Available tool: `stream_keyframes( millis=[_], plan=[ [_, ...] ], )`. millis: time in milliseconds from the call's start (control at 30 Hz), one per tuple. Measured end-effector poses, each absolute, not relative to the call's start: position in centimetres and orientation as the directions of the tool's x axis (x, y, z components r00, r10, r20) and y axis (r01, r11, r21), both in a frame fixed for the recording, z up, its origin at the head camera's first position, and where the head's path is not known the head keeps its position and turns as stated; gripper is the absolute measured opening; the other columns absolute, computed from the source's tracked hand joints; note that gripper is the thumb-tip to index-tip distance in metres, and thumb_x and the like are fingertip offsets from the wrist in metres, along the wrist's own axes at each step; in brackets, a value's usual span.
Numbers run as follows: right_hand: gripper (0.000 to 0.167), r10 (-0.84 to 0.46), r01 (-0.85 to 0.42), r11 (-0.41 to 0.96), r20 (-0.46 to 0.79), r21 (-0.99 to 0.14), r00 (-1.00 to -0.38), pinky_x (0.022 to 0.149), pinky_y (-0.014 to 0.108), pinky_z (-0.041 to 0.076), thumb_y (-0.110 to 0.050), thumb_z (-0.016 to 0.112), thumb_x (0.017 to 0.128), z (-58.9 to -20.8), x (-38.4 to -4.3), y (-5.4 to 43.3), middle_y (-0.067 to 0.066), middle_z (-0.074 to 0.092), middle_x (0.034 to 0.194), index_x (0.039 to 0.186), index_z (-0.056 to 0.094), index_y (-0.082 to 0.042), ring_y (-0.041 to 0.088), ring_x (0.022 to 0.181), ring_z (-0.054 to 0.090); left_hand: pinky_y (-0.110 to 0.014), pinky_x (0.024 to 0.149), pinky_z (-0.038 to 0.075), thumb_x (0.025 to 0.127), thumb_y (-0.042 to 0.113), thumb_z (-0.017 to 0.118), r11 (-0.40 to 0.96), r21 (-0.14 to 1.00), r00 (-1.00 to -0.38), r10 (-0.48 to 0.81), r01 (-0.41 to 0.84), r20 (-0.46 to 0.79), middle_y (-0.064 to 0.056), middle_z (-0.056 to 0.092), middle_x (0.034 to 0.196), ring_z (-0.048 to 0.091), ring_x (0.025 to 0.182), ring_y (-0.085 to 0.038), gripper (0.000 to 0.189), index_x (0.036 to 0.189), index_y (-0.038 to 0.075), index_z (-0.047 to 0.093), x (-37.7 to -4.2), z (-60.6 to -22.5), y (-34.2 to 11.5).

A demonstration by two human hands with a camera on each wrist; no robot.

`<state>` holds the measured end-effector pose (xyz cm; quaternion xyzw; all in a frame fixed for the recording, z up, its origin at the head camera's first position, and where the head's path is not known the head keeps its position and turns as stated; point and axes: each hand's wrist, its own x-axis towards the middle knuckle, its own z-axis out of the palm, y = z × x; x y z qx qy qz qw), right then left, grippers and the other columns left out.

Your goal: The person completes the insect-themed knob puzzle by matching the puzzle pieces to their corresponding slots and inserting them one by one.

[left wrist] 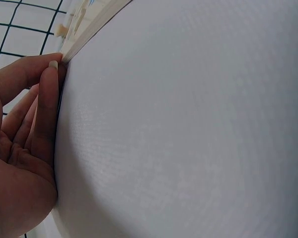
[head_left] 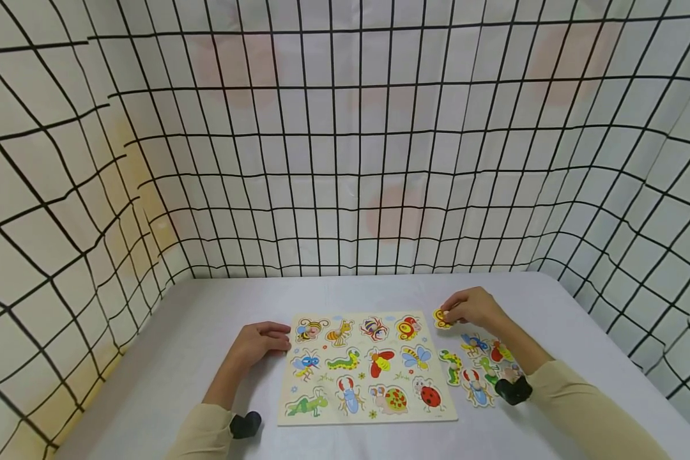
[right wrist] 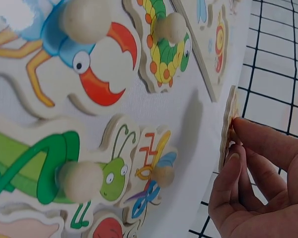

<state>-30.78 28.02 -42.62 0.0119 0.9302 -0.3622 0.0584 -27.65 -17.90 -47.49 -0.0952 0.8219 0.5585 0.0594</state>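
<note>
My right hand pinches a small yellow and red wooden puzzle piece between thumb and fingers, just off the upper right corner of the puzzle board. In the right wrist view that piece is seen nearly edge-on, raised off the table. The board lies flat, with printed insects in shaped outlines. At its left edge, the fingertips of my left hand touch the side, fingers fairly straight. The left wrist view shows this hand lying on the table against the board's edge.
Right of the board lie several knobbed pieces: a caterpillar, a stag beetle, a grasshopper, a mosquito-like insect and a red one. A white sheet with a black grid surrounds the white table.
</note>
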Motion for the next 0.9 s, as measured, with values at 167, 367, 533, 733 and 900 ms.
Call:
stream_keyframes(
  millis=[167, 367, 533, 733, 900],
  plan=[
    [0.023, -0.029, 0.06, 0.732, -0.12, -0.678, -0.992, 0.079, 0.036, 0.057, -0.018, 0.08, 0.083, -42.7, -30.8, 27.3, 0.01, 0.075, 0.1, 0.101, 0.077, -0.004, 0.019, 0.084, 0.067, -0.026, 0.073, 0.054, 0.084, 0.009, 0.079, 0.359, 0.908, -0.976, -0.085, -0.216, -0.199, -0.003, 0.077, 0.089, 0.069, 0.076, -0.017, 0.03, 0.113, 0.007, 0.075, -27.5, -47.4, -17.9],
    [0.022, -0.043, 0.034, 0.738, -0.097, -0.674, -0.994, 0.076, 0.034, 0.057, -0.018, 0.081, 0.083, -43.0, -30.8, 26.6, 0.01, 0.075, 0.099, 0.099, 0.077, -0.005, 0.019, 0.082, 0.066, -0.026, 0.071, 0.054, 0.083, 0.008, 0.079, 0.354, 0.91, -0.976, -0.085, -0.216, -0.199, -0.004, 0.077, 0.089, 0.069, 0.075, -0.017, 0.03, 0.113, 0.007, 0.075, -27.6, -47.5, -17.8],
    [0.021, -0.051, 0.029, 0.731, -0.096, -0.682, -0.994, 0.075, 0.036, 0.057, -0.017, 0.081, 0.082, -43.3, -30.9, 26.0, 0.01, 0.075, 0.098, 0.098, 0.077, -0.005, 0.018, 0.08, 0.066, -0.026, 0.072, 0.055, 0.083, 0.008, 0.079, 0.354, 0.909, -0.976, -0.088, -0.218, -0.2, -0.004, 0.077, 0.089, 0.069, 0.075, -0.017, 0.03, 0.113, 0.007, 0.075, -27.7, -47.5, -17.8],
    [0.02, -0.082, -0.004, 0.721, -0.079, -0.693, -0.993, 0.074, 0.036, 0.057, -0.016, 0.081, 0.082, -43.6, -31.0, 25.2, 0.007, 0.075, 0.093, 0.097, 0.077, -0.005, 0.018, 0.078, 0.065, -0.026, 0.071, 0.055, 0.084, 0.008, 0.078, 0.355, 0.912, -0.979, -0.085, -0.205, -0.187, -0.005, 0.077, 0.091, 0.069, 0.075, -0.016, 0.03, 0.113, 0.006, 0.075, -27.4, -47.3, -17.8],
    [0.019, -0.09, -0.018, 0.725, -0.069, -0.689, -0.994, 0.072, 0.035, 0.056, -0.016, 0.081, 0.082, -43.7, -30.9, 24.4, 0.006, 0.075, 0.093, 0.097, 0.077, -0.006, 0.017, 0.077, 0.065, -0.026, 0.071, 0.055, 0.084, 0.008, 0.078, 0.361, 0.912, -0.98, -0.083, -0.197, -0.179, -0.004, 0.077, 0.093, 0.068, 0.077, -0.016, 0.029, 0.113, 0.006, 0.075, -27.4, -47.5, -17.8]
  ],
)
